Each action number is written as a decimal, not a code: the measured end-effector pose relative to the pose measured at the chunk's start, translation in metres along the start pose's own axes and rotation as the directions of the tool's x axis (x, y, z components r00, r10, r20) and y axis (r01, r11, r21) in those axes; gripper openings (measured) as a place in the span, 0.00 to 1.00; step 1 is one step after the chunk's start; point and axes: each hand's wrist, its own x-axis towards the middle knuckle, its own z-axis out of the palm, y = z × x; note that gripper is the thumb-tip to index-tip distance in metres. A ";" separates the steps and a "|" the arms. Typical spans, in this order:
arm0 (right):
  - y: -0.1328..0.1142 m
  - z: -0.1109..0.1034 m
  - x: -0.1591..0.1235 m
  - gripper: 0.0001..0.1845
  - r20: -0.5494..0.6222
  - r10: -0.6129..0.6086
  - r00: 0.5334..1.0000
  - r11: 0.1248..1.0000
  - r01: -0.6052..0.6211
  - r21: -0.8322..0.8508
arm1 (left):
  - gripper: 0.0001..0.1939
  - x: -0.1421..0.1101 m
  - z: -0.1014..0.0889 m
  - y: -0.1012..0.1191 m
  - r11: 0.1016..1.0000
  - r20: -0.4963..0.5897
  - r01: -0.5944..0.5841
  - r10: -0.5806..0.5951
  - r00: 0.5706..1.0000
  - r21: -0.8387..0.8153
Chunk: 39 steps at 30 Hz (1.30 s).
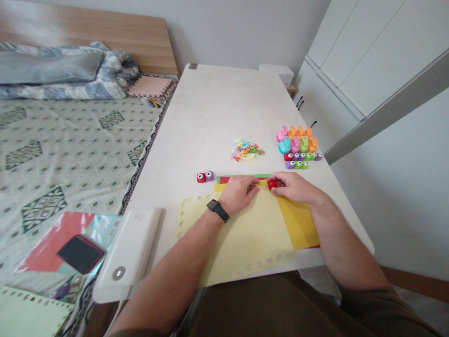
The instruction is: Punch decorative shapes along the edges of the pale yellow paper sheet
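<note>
My right hand (289,186) grips a small red craft paper punch (271,184) at the far edge of a pale yellow sheet of paper (245,229). Shaped holes, some like flowers, run along the sheet's left, near and far edges. With bent fingers and thumb, my left hand (240,193) holds the sheet's far edge, just left of the punch. A dark watch (218,210) is on that wrist. Deeper yellow paper (300,224) lies beneath, with red and green sheets showing at the far edge. A red punch (201,178) and a purple punch (209,176) stand to the left.
Colourful paper cutouts (247,150) lie heaped beyond my hands. Several bright punches (298,145) stand in rows at the table's right edge. A white boxy device (129,248) with a cord occupies the left corner. On the bed are a phone (80,253) and packaged paper (56,238).
</note>
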 end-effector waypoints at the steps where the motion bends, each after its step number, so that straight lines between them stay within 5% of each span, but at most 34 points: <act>1: 0.000 0.000 0.000 0.14 -0.005 -0.006 1.000 1.000 0.006 0.006 | 0.09 0.000 0.000 0.000 1.000 0.002 0.000 0.000 1.000 0.002; 21: 0.002 -0.001 0.000 0.14 -0.017 -0.012 1.000 0.999 0.011 -0.045 | 0.10 0.000 0.000 0.002 0.999 0.004 -0.012 0.012 1.000 0.038; 30: -0.006 -0.001 -0.001 0.13 -0.045 -0.027 0.999 0.998 0.025 -0.051 | 0.27 0.006 -0.003 0.020 0.967 -0.024 -0.067 0.076 0.997 0.246; 39: -0.008 -0.001 -0.004 0.10 -0.053 -0.064 0.997 0.998 0.063 -0.024 | 0.22 0.033 0.001 0.035 0.971 0.156 -0.078 0.043 0.987 0.224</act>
